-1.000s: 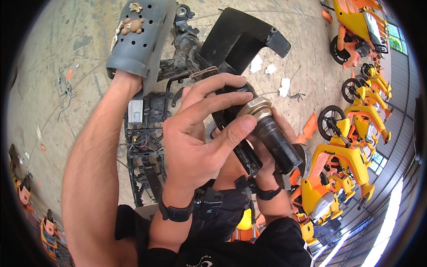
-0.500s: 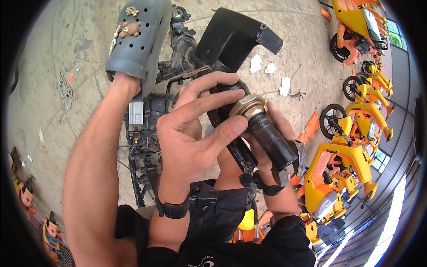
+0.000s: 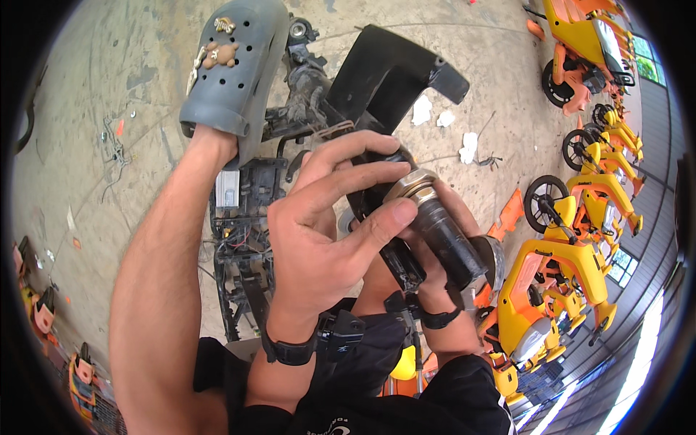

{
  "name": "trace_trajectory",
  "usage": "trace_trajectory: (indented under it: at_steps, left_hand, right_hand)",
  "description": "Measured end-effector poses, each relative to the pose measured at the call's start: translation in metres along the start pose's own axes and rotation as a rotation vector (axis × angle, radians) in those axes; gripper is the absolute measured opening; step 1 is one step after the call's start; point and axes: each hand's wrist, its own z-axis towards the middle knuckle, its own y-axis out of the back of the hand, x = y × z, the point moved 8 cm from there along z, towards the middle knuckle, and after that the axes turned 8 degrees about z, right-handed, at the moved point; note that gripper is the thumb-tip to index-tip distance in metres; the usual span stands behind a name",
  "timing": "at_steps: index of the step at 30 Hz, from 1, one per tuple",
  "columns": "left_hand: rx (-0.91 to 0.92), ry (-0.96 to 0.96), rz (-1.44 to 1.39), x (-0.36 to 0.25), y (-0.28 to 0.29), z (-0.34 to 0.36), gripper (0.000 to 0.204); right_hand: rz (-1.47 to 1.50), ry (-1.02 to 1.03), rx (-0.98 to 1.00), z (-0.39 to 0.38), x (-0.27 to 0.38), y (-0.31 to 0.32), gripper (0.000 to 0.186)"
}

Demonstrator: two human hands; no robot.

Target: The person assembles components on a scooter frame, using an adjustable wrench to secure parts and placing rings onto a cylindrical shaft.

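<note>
Nut (image 3: 415,183) status?

Already around the black tube (image 3: 449,243), well up from its lower end. Hex, brass-coloured. Looks like a smaller ring right against it.

Grip?

Left hand (image 3: 312,217): thumb and fingertips pinching at the nut from two sides, palm standing off. Right hand (image 3: 431,259): behind the black tube, fingers showing along the far side. Reads as support. How firmly it closes, can't tell, black tube hides it.

Where's the work sitting?

Up off the floor (image 3: 145,167), between both hands. Black tube slants, near end pointing down and right, slim black bar (image 3: 401,264) running beside it. Black moulded panel (image 3: 377,80) just past the fingertips; can't tell if it's attached or only behind.

Done vs left?

Done, as I read it: nut on the black tube, both hands engaged. Left: open. Can't tell if the nut is turning or just held, nor if it's tight. I'd call it mid-step.

And the stripped frame (image 3: 257,181)?

On the floor, left of the hands. Wiring exposed, no joint to the black tube that I can see. Yellow scooters (image 3: 580,268) off right look far more complete.
</note>
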Motion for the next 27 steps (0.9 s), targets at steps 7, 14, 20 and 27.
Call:
trace_trajectory:
  at_steps: [7,14,20,27]
  left_hand:
    - [0.026,-0.165,0.105,-0.006,0.003,0.002,0.031]
    - [-0.011,-0.110,0.046,-0.005,-0.002,0.003,0.030]
    - [0.039,-0.122,0.039,0.002,0.002,0.000,0.027]
    - [0.000,-0.029,-0.002,-0.001,-0.002,0.002,0.027]
  right_hand:
    - [-0.253,0.352,0.278,0.027,0.031,-0.001,0.040]
    - [-0.154,0.090,0.057,-0.010,0.005,0.004,0.053]
    - [-0.218,0.303,0.227,0.013,0.019,0.000,0.048]
    - [-0.080,0.038,0.050,-0.007,0.002,0.001,0.051]
